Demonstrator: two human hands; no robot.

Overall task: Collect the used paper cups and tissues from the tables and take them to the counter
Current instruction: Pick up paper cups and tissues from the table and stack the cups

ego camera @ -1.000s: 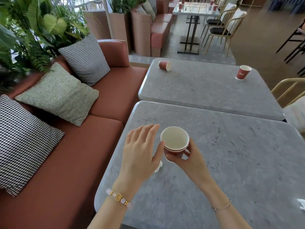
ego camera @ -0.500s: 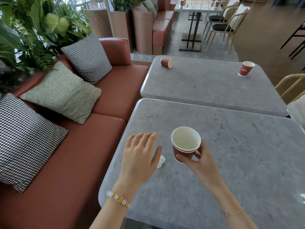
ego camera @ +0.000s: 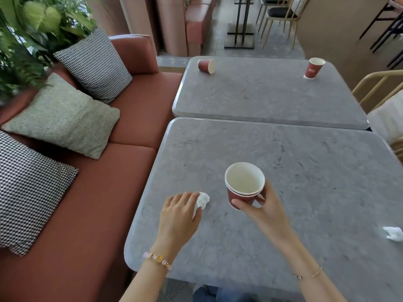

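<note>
My right hand grips a stack of red paper cups, white inside, above the near grey table. My left hand rests on that table with its fingertips closing on a crumpled white tissue. A second crumpled tissue lies at the table's right edge. On the far grey table one red cup lies on its side at the back left, and another red cup stands upright at the back right.
A rust-red sofa with a green cushion and checked cushions runs along the left of both tables, with plants behind it. A gold-framed chair stands at the right. More tables and chairs lie beyond.
My left hand has dropped to the table and closed its fingers onto the tissue. My right hand has carried the stacked cups a little right, away from the left hand.
</note>
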